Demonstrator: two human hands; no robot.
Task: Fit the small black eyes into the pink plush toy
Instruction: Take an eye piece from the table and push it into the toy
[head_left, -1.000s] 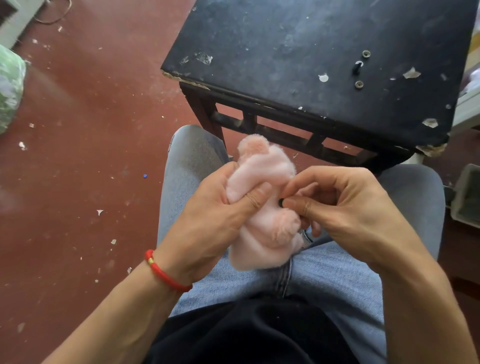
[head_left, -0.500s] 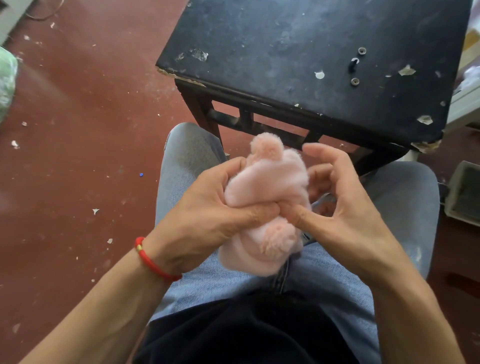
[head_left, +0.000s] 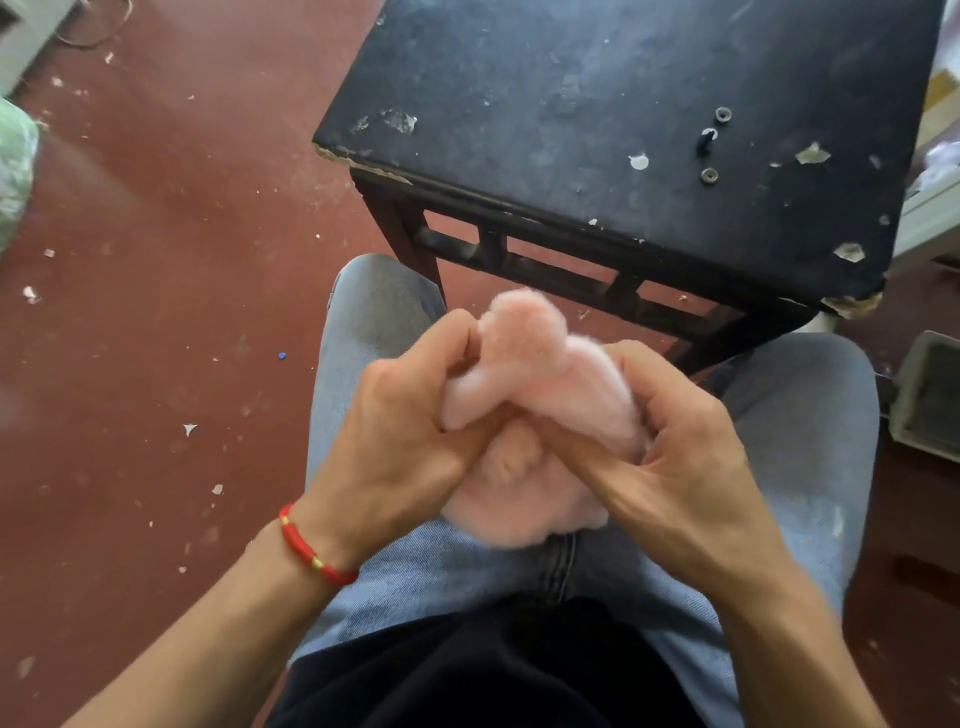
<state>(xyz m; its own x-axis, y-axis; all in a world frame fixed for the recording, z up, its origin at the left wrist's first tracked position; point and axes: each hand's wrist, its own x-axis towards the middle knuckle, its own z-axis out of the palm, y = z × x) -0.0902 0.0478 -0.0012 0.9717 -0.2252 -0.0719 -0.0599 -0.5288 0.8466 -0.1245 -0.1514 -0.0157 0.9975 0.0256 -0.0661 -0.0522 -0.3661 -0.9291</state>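
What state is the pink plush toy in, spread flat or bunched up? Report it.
Bunched up. The pink plush toy is squeezed between the left hand and the right hand over the lap, its fabric folded and creased.

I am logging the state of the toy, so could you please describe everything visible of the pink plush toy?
The pink plush toy is pale pink, fluffy and soft, crumpled between both hands above the lap. The left hand and right hand squeeze it, thumbs meeting on its middle. A rounded bump sticks up at the top; more fur bulges below. No black eye is visible on it.
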